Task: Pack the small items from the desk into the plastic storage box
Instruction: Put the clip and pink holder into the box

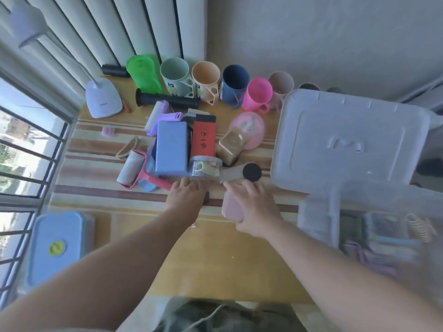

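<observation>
Storage box: a clear plastic storage box (318, 219) stands at the right edge of the bench (215, 255), near the person; blurred items already lie inside it, among them a coiled clip (418, 227).
Lid: a clear plastic lid (347, 140) lies behind the box at the right, tilted, its far part off the bench edge.
Right hand: the right hand (254, 209) has its fingers (236, 188) wrapped around a pale pink block (231, 207), just in front of the pile.
Left hand: the left hand (188, 192) reaches to the near edge of the pile; something small and dark (206, 197) shows at its fingers, but whether they pinch it I cannot tell.
Pile: in the middle of the bench, packed together, a blue box (171, 146), a red box (203, 137), a clear round jar (205, 165), a tan jar (231, 144), a pink dome (249, 129) and a black disc (251, 172).
Rollers: two, one purple (157, 116), one pink (131, 171).
Cups: five clear in the back row, namely green (143, 73), grey-green (176, 75), peach (206, 79), navy (233, 82), pink (257, 95); more beyond are too dim to count.
Black grip: one (165, 100), lying in front of the cups.
Lamp: one white desk lamp (103, 98) at the left.
Blue-lidded container: one (56, 248), near left.
</observation>
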Action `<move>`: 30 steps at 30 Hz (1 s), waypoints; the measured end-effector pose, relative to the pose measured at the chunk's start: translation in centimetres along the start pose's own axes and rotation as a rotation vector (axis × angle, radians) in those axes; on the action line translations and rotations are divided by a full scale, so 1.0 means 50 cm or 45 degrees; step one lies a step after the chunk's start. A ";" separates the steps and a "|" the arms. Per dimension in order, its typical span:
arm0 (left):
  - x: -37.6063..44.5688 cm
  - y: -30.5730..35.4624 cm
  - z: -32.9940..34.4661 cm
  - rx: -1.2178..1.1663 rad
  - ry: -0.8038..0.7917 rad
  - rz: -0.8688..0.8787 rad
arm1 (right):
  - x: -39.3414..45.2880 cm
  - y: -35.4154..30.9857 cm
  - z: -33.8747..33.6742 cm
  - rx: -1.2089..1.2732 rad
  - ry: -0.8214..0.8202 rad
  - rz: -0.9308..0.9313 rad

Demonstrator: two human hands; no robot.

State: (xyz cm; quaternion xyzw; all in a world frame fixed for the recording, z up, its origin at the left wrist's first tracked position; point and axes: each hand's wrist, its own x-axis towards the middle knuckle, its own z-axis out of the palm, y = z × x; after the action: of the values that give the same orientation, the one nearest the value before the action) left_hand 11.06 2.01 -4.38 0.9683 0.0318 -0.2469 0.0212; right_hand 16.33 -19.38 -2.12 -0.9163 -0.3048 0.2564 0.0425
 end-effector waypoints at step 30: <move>-0.117 0.619 -0.266 -0.775 0.628 0.485 | -0.455 0.484 -0.087 0.190 0.166 0.313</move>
State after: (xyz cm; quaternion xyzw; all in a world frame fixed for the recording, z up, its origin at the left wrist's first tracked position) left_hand 14.48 -28.38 10.87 0.9366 -0.0719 0.0207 0.3424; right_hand 15.95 -51.87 6.09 -0.9557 -0.1668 0.2215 0.0984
